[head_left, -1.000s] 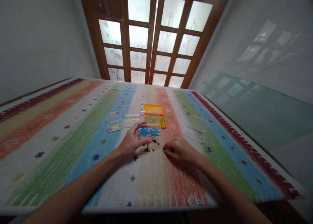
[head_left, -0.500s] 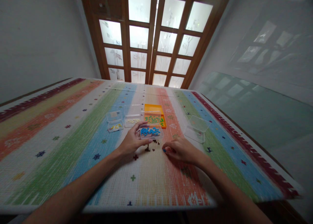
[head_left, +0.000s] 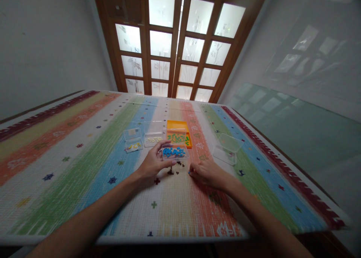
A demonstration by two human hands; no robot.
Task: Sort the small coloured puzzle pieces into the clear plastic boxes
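Note:
My left hand (head_left: 152,161) is closed around the left side of a clear plastic box (head_left: 182,158), holding it just above the table. Many small blue bricks (head_left: 173,152) lie in that box. My right hand (head_left: 203,171) is low over the orange stripe, its fingers pinched on a tiny blue brick (head_left: 189,172) that shows at the fingertips. Between my hands several small dark brown bricks (head_left: 177,172) lie loose, and a little brown built piece (head_left: 170,171) is beside them, under the left thumb.
Behind the held box stand an orange box (head_left: 177,124) with green bricks, a clear box (head_left: 145,140) with cream pieces and a clear box (head_left: 126,149) with yellow pieces. An open clear box (head_left: 224,155) is at right. A striped cloth (head_left: 126,213) covers the table.
The fingers of my right hand have curled in more, so less of the blue brick shows. My left hand and the box have hardly moved.

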